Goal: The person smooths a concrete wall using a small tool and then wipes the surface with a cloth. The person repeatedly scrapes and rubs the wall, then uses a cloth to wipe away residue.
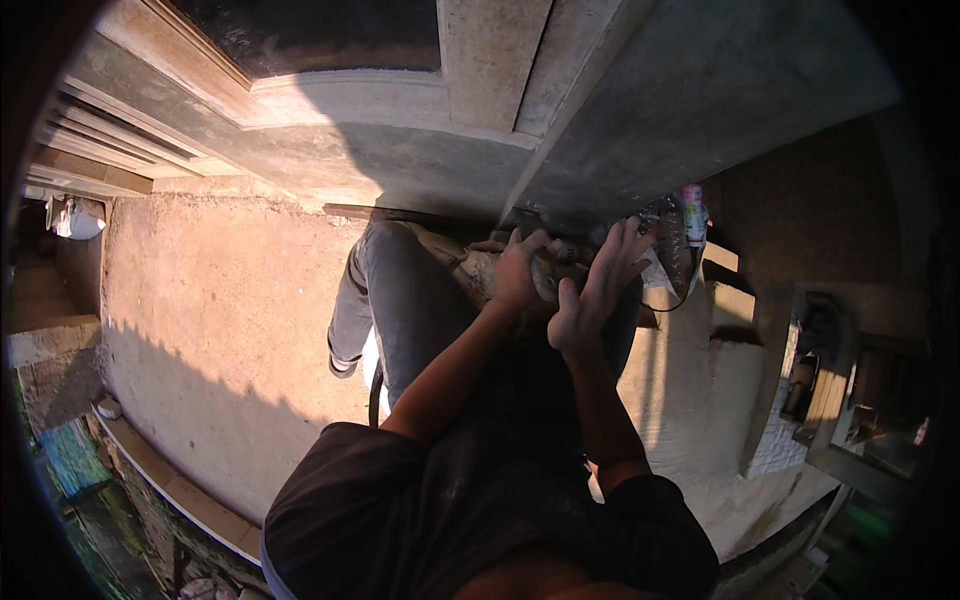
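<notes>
Tan item (479, 272) on our lap, between our knees, close to the grey wall (640, 140).
We hold the right hand (600, 288) raised, its fingers extended and slightly spread; our left hand (515, 272) is bent over the item, and we cannot tell whether it pinches it. The wall's lower edge bounds the front; to our left, sunlit floor (220, 290) widens out to a low ledge (180, 493). At our right, a pink-and-white canister (693, 213) carries coloured print too small to read. Shadow and our fingers obscure part of the item; its kind is unclear.
</notes>
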Tool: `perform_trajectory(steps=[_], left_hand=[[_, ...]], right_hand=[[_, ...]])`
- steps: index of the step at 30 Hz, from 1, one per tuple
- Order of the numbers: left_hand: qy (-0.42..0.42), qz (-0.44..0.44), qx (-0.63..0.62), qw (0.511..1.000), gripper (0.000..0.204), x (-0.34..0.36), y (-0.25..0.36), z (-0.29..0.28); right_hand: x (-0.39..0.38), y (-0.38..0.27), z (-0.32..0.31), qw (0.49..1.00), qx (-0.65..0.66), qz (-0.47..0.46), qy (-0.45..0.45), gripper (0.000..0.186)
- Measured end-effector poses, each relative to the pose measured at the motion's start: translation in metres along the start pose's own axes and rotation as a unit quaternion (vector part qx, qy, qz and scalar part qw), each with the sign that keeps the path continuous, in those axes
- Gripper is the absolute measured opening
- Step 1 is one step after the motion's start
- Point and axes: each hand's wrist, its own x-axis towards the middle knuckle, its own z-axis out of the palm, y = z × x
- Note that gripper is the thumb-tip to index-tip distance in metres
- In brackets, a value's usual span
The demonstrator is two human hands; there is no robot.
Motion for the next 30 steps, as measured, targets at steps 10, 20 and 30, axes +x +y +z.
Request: perform_trajectory(steps=[10,20,30], left_hand=[[0.045,0.032,-0.025,0.998,0.024,0.007,0.0,0.0],[0.046,0.005,0.001,0.999,0.026,0.012,-0.006,-0.008],[0.022,-0.009,-0.014,1.0,0.025,0.014,0.004,-0.011]], right_hand=[[-0.014,0.01,0.005,1.0,0.012,0.022,-0.012,0.079],[-0.021,0.01,0.011,0.999,0.017,0.016,-0.027,0.079],[0.006,-0.017,-0.016,0.998,-0.043,-0.048,0.006,0.08]])
